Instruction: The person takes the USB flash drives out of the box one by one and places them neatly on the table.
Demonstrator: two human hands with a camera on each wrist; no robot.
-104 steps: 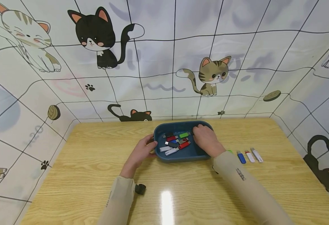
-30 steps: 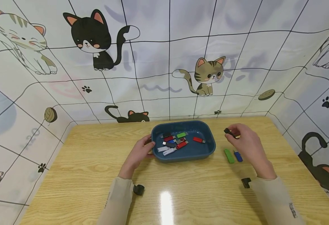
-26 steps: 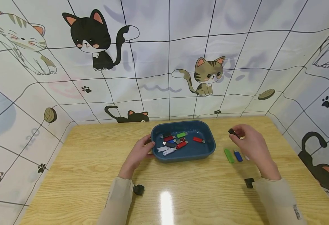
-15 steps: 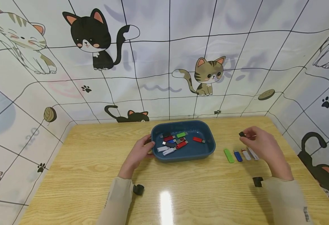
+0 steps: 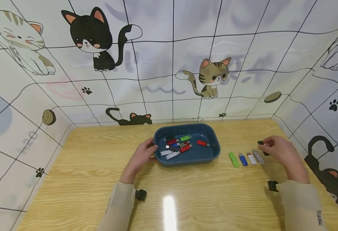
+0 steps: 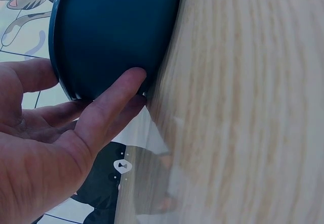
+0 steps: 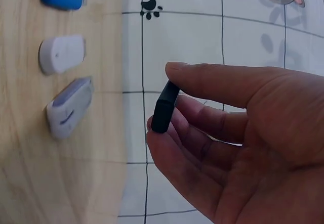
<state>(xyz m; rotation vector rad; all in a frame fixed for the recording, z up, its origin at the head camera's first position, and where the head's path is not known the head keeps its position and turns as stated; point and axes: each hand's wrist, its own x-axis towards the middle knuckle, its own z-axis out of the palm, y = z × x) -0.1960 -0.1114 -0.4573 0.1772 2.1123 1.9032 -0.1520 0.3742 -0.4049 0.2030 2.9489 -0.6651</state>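
Note:
My left hand (image 5: 139, 156) holds the left end of a dark blue plastic bin (image 5: 186, 163); in the left wrist view its fingers (image 6: 114, 100) lie against the outer wall. Between thumb and fingertips, my right hand (image 5: 283, 155) pinches a black USB stick (image 7: 164, 107), behind and right of a row on the table. That row runs from a green USB stick (image 5: 233, 159) through a blue one (image 5: 243, 159) and a white one with a red end (image 5: 251, 158) to a grey-white one (image 5: 258, 157). Several more USB sticks lie inside the bin.
Inside the bin, a red USB stick (image 5: 203, 143) lies apart from a cluster with a green stick (image 5: 184, 138) and a white stick (image 5: 173, 155). The wooden table (image 5: 99, 179) meets a cat-printed backdrop (image 5: 157, 64) behind.
My right hand has left the bin with the black USB stick and moved right past the row, lowering slightly at the end. My left hand keeps its place at the bin.

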